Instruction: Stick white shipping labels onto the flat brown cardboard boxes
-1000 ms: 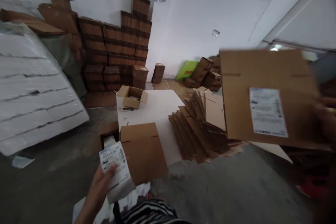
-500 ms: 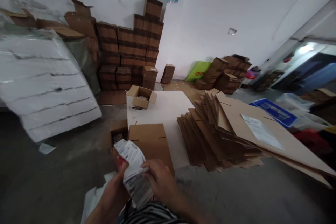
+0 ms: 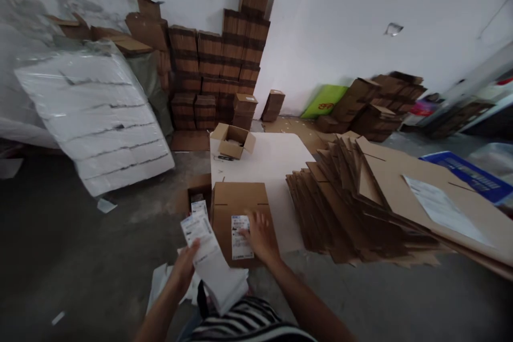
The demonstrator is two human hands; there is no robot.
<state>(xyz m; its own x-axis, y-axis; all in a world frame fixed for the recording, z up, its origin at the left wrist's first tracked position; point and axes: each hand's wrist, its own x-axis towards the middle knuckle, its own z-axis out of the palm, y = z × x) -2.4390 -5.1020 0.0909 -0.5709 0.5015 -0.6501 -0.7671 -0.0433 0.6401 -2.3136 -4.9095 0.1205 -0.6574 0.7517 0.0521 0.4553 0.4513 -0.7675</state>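
Note:
My left hand [image 3: 187,261] grips a folded strip of printed shipping labels [image 3: 205,248], its loose end hanging toward my lap. Just right of it, a flat brown cardboard box [image 3: 224,195] lies at the near end of the white table. One shipping label [image 3: 240,240] lies on that cardboard. My right hand [image 3: 258,235] is over the right edge of this label, its fingers spread and nothing held in them. Whether the fingertips touch the label I cannot tell. An open carton [image 3: 195,192] stands below the table's left edge, partly hidden by the strip.
On the white table [image 3: 276,152] stands a small open box [image 3: 232,141]. Flattened cartons [image 3: 340,208] are piled at the right. A plastic-wrapped white stack [image 3: 108,117] is at the left, and stacked cardboard [image 3: 216,59] lines the wall. A blue crate [image 3: 467,173] lies far right.
A label now lies on the cardboard. My right hand has let go of the strip and moved right onto the label, while my left hand keeps the strip. The view has swung left.

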